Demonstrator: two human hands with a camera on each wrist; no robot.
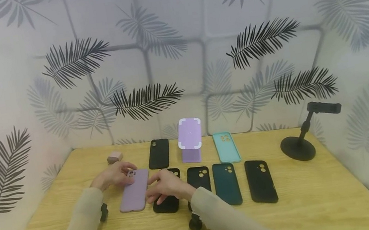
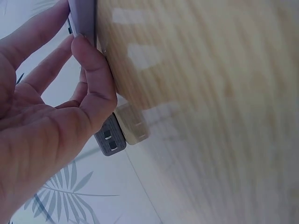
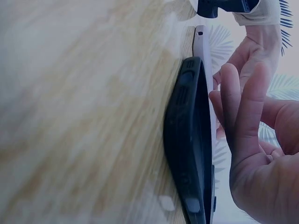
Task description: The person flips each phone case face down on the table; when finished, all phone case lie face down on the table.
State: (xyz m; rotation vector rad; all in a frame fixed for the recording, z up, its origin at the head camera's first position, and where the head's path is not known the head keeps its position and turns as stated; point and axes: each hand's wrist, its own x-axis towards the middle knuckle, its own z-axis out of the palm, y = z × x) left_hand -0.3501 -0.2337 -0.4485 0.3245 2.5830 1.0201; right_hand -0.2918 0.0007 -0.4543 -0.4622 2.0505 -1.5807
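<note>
A lavender phone case [image 1: 135, 195] lies on the table at left, its camera cutouts at the far end. My left hand [image 1: 118, 175] pinches the upper left part of this case between thumb and fingers; the left wrist view shows the thumb [image 2: 96, 70] against its edge. My right hand [image 1: 169, 185] is above a black phone case [image 1: 169, 204], close to the lavender case's right edge, and partly covers the black one. Its fingers are loosely bent with nothing between them. In the right wrist view, that black case [image 3: 187, 126] lies beside the fingers.
Farther right lie another black case [image 1: 197, 174], a dark teal case [image 1: 227, 184] and a third black one [image 1: 261, 181]. Behind are a black case [image 1: 159, 154], a purple stand [image 1: 189, 135] and a turquoise case [image 1: 226, 147]. A small pinkish block [image 1: 115, 157] and a black holder [image 1: 298, 147] flank them.
</note>
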